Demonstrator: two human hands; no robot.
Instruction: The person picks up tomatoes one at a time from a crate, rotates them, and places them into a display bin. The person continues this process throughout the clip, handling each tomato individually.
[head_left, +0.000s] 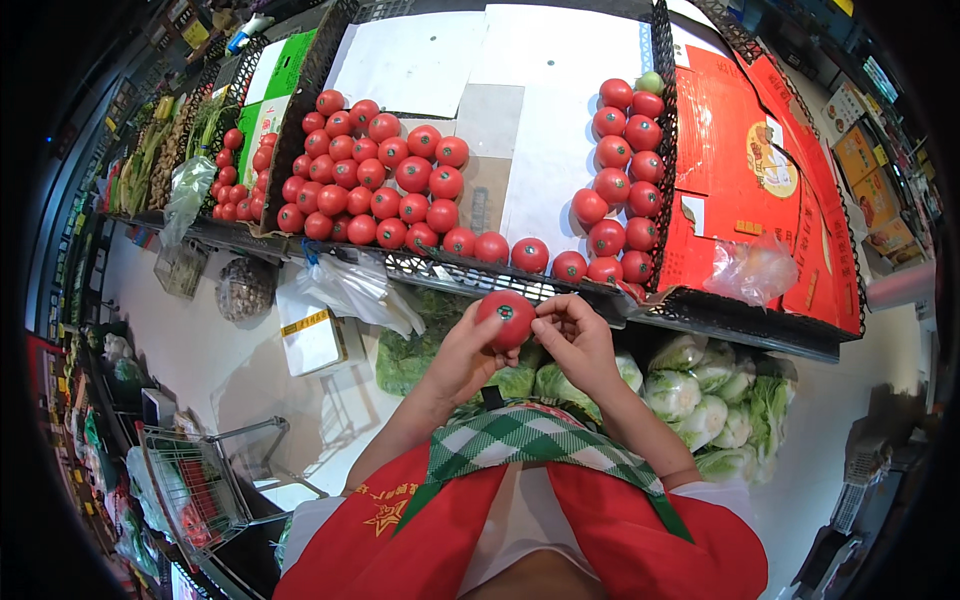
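Observation:
A red tomato with a small dark sticker facing up rests in my left hand, the thumb lying across its side. My right hand has bent fingers, and its fingertips are at the tomato's right edge. Whether they grip it or something thin there cannot be made out. Just beyond my hands is a black plastic display crate lined with white board. Several stickered tomatoes are grouped at its left. More tomatoes line its right side and front edge, with a greener one at the far right.
Bagged Chinese cabbages lie below the display at right. White plastic bags hang from its front edge, beside a white box. Red cardboard covers the right-hand section. A shopping cart stands at lower left.

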